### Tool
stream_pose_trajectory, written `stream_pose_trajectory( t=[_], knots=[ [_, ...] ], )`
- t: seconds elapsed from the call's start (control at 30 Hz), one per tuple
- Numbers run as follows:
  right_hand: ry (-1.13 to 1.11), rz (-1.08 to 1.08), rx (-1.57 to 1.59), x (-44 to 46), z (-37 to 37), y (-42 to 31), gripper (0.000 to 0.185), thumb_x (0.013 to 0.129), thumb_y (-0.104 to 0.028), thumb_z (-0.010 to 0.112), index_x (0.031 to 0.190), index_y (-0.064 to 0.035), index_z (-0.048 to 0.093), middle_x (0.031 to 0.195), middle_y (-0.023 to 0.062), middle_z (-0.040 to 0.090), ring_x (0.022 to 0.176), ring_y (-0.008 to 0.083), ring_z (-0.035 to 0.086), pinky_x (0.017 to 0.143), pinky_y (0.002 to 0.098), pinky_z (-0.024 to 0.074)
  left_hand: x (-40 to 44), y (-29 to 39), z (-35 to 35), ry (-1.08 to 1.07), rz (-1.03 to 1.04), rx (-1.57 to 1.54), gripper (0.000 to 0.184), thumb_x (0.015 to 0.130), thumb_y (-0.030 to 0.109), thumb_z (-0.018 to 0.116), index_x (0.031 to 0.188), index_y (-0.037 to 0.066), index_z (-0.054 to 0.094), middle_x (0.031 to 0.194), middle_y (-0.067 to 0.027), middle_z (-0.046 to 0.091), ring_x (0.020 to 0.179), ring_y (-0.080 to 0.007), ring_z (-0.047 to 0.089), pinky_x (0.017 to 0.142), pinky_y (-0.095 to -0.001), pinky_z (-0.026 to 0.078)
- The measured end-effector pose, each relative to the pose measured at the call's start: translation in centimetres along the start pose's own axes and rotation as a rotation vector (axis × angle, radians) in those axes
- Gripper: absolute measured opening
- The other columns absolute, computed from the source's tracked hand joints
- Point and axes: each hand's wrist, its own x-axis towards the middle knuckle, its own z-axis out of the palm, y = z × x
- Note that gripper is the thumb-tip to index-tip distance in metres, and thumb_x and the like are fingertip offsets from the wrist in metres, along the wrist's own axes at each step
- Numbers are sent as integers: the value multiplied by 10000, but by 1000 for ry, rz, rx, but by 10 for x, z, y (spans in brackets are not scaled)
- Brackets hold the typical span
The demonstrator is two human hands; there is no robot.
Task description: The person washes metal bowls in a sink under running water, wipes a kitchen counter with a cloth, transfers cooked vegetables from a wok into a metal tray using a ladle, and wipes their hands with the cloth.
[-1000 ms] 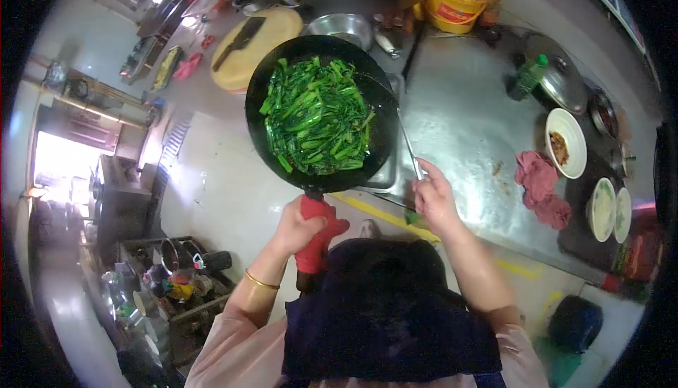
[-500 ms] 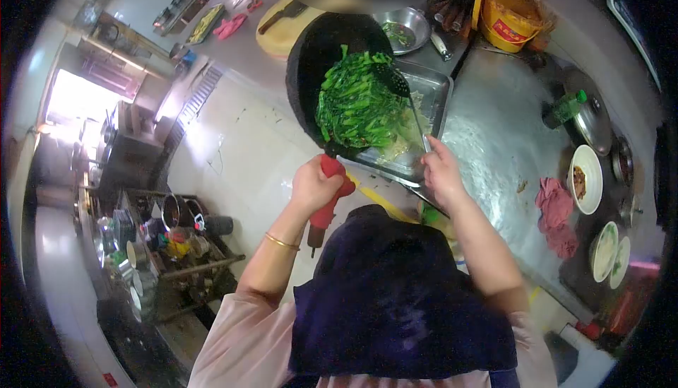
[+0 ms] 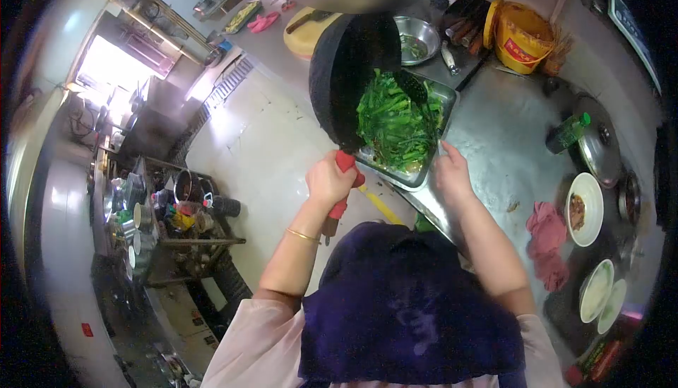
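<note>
My left hand (image 3: pixel 330 180) is wrapped round the red cloth (image 3: pixel 345 163) on the handle of a black wok (image 3: pixel 340 70). The wok is tipped steeply to the right over a metal tray (image 3: pixel 447 98). Cooked leafy greens (image 3: pixel 395 123) lie in the tray and against the wok's lower edge. My right hand (image 3: pixel 453 172) is closed round the handle of a perforated ladle, whose dark head (image 3: pixel 412 87) rests against the greens. Part of the tray is hidden under the wok and greens.
A metal bowl (image 3: pixel 417 40), cutting board (image 3: pixel 311 33) and yellow bucket (image 3: pixel 521 38) stand at the back. On the right are a green bottle (image 3: pixel 568 132), a pot lid (image 3: pixel 600 137), pink cloths (image 3: pixel 547 236) and a white bowl with food (image 3: pixel 585 210). A cluttered rack (image 3: pixel 194 242) stands left.
The wok has gone from nearly level to steeply tipped over the tray, and the greens have slid out into it. The ladle has followed the greens, and the view has shifted.
</note>
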Motion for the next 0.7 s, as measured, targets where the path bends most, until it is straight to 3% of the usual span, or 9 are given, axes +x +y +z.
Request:
stream_pose_trajectory(
  t=[0.1,0.2,0.23,0.3,0.4,0.5,0.7],
  knots=[
    [-15,-80,-55,14,-26,26,460,859,-67,468,1318,-59,498,766,49,568,518,106,467,472,259,397,-16,6,6,20,-23,12,350,717,315,656,985,90,649,840,-183,676,838,-365,653,760,-435,503],
    [24,-429,-399,-2,-53,31,449,852,-81,475,1297,-36,508,812,84,599,650,142,544,619,283,469,-21,11,7,38,-42,11,327,712,312,657,950,88,647,821,-186,674,821,-370,652,755,-436,504],
    [59,-448,-458,-17,-64,28,442,853,-107,498,1289,-31,509,894,147,635,758,219,612,741,328,493,-23,15,6,51,-33,6,319,712,311,657,941,89,645,814,-187,672,817,-372,652,752,-438,504],
    [142,-732,-836,-39,-94,24,430,858,-131,523,1283,-61,522,950,195,637,769,308,631,728,369,508,-30,23,2,74,-14,-2,304,711,307,656,923,90,642,802,-189,669,807,-376,650,747,-442,504],
    [79,-610,-1128,-85,-118,-4,426,858,-158,549,1280,-101,527,945,201,625,763,380,616,699,429,512,-33,29,3,90,-14,-57,290,709,299,653,911,92,637,794,-188,665,799,-384,645,737,-449,502],
    [66,-547,-1237,-87,-123,6,412,851,-160,561,1260,-124,532,885,173,611,705,378,610,642,458,506,-32,37,7,104,22,-57,278,715,295,644,903,90,634,794,-188,664,796,-388,642,733,-456,499],
    [40,-626,-1263,-64,-97,2,393,838,-148,566,1229,-129,540,867,153,608,692,359,615,623,450,505,-16,48,5,126,61,11,292,732,304,627,931,90,625,796,-190,663,795,-391,640,730,-466,497]
  ],
)
